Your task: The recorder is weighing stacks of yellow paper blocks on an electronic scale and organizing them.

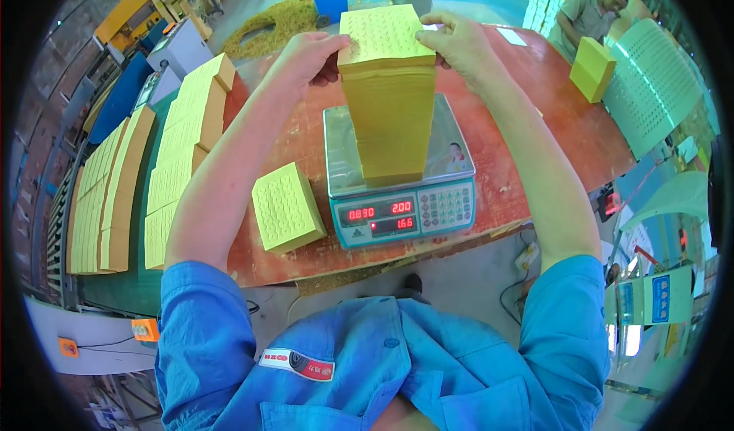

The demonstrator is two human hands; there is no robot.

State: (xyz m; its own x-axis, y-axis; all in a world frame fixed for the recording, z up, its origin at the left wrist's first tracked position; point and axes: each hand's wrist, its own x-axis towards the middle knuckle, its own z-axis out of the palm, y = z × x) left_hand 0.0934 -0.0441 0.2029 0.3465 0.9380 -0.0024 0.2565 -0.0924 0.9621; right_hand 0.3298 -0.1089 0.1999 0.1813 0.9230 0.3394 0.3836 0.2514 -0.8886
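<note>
Presently, the left hand (312, 53) and right hand (460, 42), both half curled, hold one tall stack (394, 117) on one scale (453, 144); one low stack (287, 208) lies beside.

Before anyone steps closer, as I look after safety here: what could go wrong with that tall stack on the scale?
The tall yellow stack might lean or shed layers, being much taller than wide, with the left hand and right hand at its upper edges. Their touch might also skew what the scale shows.
</note>
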